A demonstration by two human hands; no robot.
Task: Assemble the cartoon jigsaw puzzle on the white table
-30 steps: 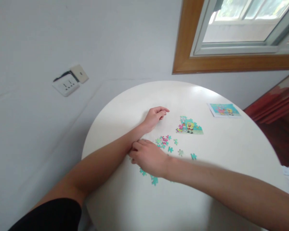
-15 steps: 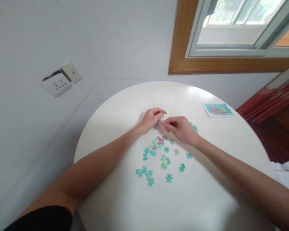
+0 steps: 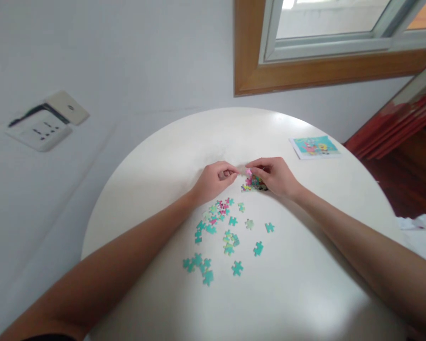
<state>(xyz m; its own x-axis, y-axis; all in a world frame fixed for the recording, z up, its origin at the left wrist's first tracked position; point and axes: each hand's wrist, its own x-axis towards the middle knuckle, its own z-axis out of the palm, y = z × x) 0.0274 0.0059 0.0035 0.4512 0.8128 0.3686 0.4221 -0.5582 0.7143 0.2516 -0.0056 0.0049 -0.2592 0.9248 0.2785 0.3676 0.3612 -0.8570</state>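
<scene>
On a round white table (image 3: 298, 284) my right hand (image 3: 275, 176) pinches a small pink puzzle piece (image 3: 248, 172) at the left edge of the joined part of the puzzle (image 3: 252, 185), which it mostly covers. My left hand (image 3: 215, 180) rests just left of it with fingers curled; its fingertips nearly touch the pink piece, and I cannot tell if anything is in them. Several loose teal and pink pieces (image 3: 223, 233) lie scattered on the table nearer to me.
A small reference picture card (image 3: 314, 146) lies at the table's far right. A wall socket (image 3: 42, 124) sits on the grey wall at left. A wood-framed window (image 3: 326, 47) is above; red folded fabric (image 3: 397, 132) at right.
My right hand left the loose pieces near my left forearm, carried a pink piece up to the joined puzzle and now holds it there. My left hand curled tighter. The view tilted downward.
</scene>
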